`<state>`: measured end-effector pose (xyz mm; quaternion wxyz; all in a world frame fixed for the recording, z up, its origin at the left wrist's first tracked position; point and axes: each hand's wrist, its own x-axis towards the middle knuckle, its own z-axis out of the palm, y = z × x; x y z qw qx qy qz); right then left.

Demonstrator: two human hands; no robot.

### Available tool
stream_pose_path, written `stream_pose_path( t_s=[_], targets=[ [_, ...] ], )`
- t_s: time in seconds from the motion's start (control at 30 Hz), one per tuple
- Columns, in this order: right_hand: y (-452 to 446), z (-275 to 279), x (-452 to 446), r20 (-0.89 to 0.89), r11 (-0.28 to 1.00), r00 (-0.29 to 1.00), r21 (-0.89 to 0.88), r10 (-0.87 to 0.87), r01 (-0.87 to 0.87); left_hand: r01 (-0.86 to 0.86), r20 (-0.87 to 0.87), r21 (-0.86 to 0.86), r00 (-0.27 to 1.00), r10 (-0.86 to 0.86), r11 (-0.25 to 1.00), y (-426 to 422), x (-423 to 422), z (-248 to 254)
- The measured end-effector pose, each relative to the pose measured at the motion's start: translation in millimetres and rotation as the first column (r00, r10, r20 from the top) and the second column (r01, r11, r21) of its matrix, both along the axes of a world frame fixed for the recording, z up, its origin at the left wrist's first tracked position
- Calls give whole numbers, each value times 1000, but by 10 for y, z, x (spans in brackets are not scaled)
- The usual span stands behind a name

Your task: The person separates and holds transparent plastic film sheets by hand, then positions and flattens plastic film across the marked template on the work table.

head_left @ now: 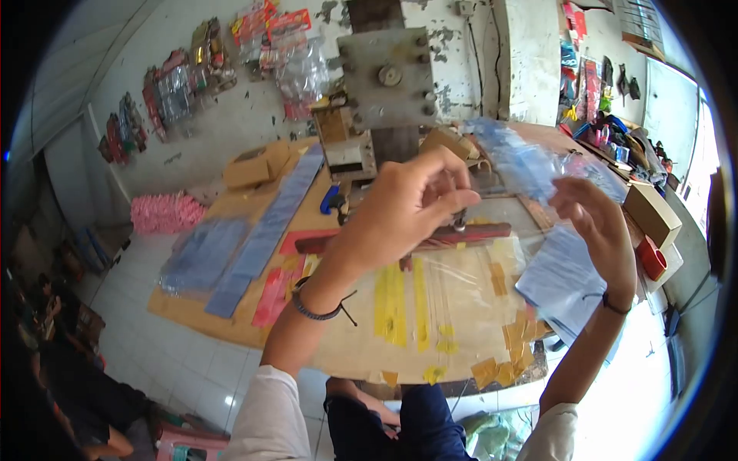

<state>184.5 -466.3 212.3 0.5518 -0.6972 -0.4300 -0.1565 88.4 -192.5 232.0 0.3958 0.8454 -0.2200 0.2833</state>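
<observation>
My left hand [419, 203] is raised over the middle of the table, its fingers curled and the thumb close to them. What it holds, if anything, I cannot make out. Farther right, my right hand [596, 227] is bent inward with its fingers closed at the edge of a bluish clear plastic sheet [511, 157], which looks blurred there. Beneath my hands lies a work board [461, 296] covered with clear film and patched with yellow and brown tape. A dark red bar [480, 233] crosses its back edge, partly behind my left hand.
A metal press [388, 77] stands at the back. Long blue plastic strips [269, 230] and a pile of plastic sheets [204, 257] lie at left, near a cardboard box [257, 165]. More plastic sheets [557, 280] lie at right, beside a red tape roll [651, 258]. Another person [77, 384] is at lower left.
</observation>
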Motion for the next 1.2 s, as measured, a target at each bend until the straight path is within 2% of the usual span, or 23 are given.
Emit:
stream_pose_path(
  t_s=[0.07,0.17,0.27,0.3,0.4,0.5,0.6,0.63,0.73,0.87,1.0,1.1,1.2],
  targets=[
    [196,272,7,37,990,990,-51,133,-131,-78,9,11,997,78,997,43,-38,178],
    [569,459,77,-2,970,988,-192,152,-150,-147,38,57,989,145,987,218,-75,273],
    [902,458,186,-131,979,974,-60,187,-196,-232,-65,85,969,237,969,511,-141,239],
    [994,451,226,-118,981,975,-16,189,-192,-257,-148,16,955,256,966,549,-224,247],
    [1203,409,363,-114,964,960,98,257,-246,-336,-248,149,898,365,930,863,-425,208],
    [1283,312,495,-97,962,957,51,273,-269,-415,-139,236,881,453,879,1201,-538,106],
    [1357,247,628,-123,941,938,-59,325,-334,-574,-94,142,803,589,806,1313,-580,105],
    [1360,272,606,-84,944,966,-207,243,-256,-569,-29,87,819,573,818,1362,-533,60],
    [1473,247,587,-115,922,969,-300,218,-243,-588,37,74,809,587,805,1448,-412,96],
    [1601,159,677,-75,924,974,-306,215,-227,-639,78,60,769,635,767,1582,-312,71],
    [1574,162,744,-68,940,987,-303,142,-156,-580,-120,144,794,596,802,1682,-433,37],
    [1523,131,922,-49,931,991,-339,121,-131,-628,-44,26,777,628,778,1807,-422,-6],
    [1527,79,1004,-77,922,987,-353,142,-160,-654,23,-6,756,654,756,1865,-380,42]
  ],
)
